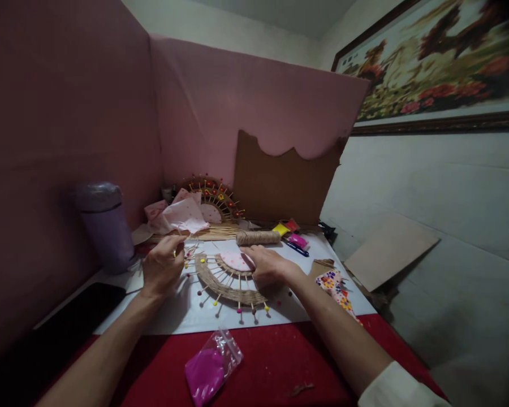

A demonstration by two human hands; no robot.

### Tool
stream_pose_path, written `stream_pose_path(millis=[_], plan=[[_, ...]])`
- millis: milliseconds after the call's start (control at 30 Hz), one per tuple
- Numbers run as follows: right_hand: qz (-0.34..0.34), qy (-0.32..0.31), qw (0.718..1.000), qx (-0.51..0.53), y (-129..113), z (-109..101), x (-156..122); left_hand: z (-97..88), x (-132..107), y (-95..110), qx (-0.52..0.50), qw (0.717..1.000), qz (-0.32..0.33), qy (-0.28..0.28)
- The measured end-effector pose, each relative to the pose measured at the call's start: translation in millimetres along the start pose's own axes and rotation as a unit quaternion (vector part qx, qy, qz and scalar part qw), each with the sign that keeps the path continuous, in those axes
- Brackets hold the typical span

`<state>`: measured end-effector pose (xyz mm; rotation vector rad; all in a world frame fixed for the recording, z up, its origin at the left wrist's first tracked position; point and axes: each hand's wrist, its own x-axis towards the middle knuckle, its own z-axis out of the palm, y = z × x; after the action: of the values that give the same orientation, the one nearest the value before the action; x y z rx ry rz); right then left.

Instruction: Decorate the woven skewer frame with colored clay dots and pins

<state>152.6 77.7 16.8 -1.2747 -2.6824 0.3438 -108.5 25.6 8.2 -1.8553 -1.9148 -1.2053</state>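
A half-round craft [227, 291] of wooden sticks lies on the white sheet, with its curved band wrapped in twine and colored balls on the stick tips. Pale dotted fabric [234, 260] covers its center. My right hand [271, 268] lies over the right end of the craft, gripping it; its lower fingers are hidden. My left hand [164, 264] is raised just beside the left end, thumb and fingertips pinched together. What those fingertips hold is too small to make out. Behind the craft lies a roll of twine [258, 237].
A purple tumbler [106, 232] stands at left, near a black flat object [85, 308]. A similar decorated half-round piece [220, 198] and pink fabric [184, 212] are behind. Bagged magenta clay [206, 373] lies on the red cloth [275, 362]; a blue pen-like tool [297, 249] is at right.
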Motion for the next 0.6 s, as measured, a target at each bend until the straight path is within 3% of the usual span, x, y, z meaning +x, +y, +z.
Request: stream_pose_path(millis=[200, 367, 600], plan=[[0.007, 0.062, 0.996, 0.070, 18, -18, -17, 7.6, -12, 16, -0.022, 0.993, 0.103, -0.050], [0.017, 0.245, 0.961, 0.127, 24, -20, -40, 13.0, -18, 37, -0.022, 0.981, 0.159, -0.108], [-0.001, 0.272, 0.958, 0.090, 18, 3, -61, 15.2, -14, 74, 0.052, 0.940, 0.231, -0.246]])
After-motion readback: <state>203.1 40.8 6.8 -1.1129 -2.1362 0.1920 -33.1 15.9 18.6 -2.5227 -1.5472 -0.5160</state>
